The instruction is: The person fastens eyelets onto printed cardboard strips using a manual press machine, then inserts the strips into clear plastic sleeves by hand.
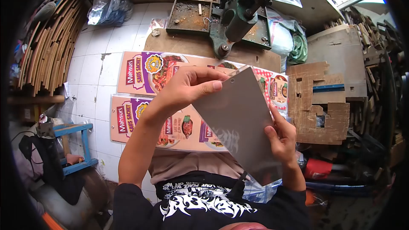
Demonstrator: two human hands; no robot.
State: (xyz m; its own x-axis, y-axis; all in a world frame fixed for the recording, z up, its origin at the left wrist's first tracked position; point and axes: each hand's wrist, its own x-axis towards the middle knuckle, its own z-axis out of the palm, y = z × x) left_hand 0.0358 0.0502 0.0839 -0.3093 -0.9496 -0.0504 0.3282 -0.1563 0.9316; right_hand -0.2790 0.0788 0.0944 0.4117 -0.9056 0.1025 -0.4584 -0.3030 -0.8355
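Note:
A flat grey sheet (pixel 238 123) with a glossy surface is held tilted over the worktable, with a small hole near its upper corner. My left hand (pixel 198 83) pinches that upper corner between thumb and fingers. Along the opposite long edge, my right hand (pixel 281 138) grips the sheet, thumb on the grey face. Beneath lie two printed Mahsuri sauce signs (pixel 136 74), one nearer to me than the other, partly covered by my left arm and the sheet. Just beyond them stands a green hand press (pixel 238 25), close to the sheet's top corner.
Behind the press, a metal tray (pixel 191 13) with compartments holds small bits. Cut brown boards (pixel 319 106) lie at the right. Wooden strips (pixel 51 47) are stacked at the left, above a blue frame (pixel 83 145). Another person's hand (pixel 73 158) shows at lower left.

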